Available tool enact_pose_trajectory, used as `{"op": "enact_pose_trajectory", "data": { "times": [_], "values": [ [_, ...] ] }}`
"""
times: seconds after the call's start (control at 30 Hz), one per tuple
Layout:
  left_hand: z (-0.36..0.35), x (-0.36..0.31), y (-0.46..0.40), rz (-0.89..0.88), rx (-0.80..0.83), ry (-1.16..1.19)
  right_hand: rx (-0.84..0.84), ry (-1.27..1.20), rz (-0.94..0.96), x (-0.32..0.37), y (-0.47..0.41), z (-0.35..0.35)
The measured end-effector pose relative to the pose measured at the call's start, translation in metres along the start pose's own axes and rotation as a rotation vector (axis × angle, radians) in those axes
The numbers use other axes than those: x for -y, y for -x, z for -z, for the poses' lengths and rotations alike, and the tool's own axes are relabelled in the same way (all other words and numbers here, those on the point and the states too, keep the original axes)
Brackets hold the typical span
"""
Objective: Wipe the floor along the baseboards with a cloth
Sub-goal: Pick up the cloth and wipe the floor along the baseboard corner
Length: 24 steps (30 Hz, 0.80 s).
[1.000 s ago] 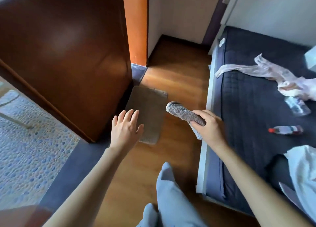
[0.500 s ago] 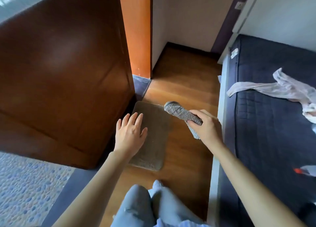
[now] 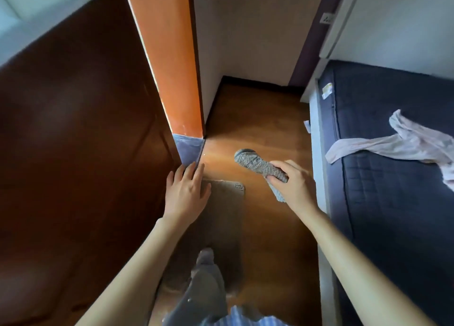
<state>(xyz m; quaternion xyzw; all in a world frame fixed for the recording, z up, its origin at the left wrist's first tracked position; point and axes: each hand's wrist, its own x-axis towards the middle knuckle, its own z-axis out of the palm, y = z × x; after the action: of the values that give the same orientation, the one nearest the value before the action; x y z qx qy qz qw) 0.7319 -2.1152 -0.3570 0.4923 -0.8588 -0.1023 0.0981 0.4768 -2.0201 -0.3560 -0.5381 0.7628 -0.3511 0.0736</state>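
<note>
One rolled cloth (image 3: 260, 166), right hand (image 3: 292, 185) clutching it, points up-left; left hand (image 3: 186, 193) spread.

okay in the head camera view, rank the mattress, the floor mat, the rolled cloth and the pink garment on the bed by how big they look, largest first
1. mattress, cut off by the frame edge
2. floor mat, partly hidden
3. pink garment
4. rolled cloth, held in the right hand

The last two look close in size.

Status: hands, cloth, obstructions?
Right hand grips rolled cloth, off the floor. Left hand open, holding nothing. Mat lies ahead.
</note>
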Motion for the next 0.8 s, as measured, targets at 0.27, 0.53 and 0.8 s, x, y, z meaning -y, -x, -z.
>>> {"op": "enact_pose_trajectory", "data": {
  "times": [0.27,0.53,0.8],
  "values": [
    [-0.012,0.025,-0.138,-0.150,0.053,0.008,-0.065,0.073,-0.157,-0.014,-0.090,-0.016],
    [-0.055,-0.005,-0.260,-0.236,0.109,-0.013,-0.097,0.104,-0.290,-0.070,-0.180,0.000],
    [-0.082,-0.083,-0.397,-0.306,0.082,-0.106,-0.112,0.090,-0.296,-0.164,-0.310,0.026]
  ]
}}
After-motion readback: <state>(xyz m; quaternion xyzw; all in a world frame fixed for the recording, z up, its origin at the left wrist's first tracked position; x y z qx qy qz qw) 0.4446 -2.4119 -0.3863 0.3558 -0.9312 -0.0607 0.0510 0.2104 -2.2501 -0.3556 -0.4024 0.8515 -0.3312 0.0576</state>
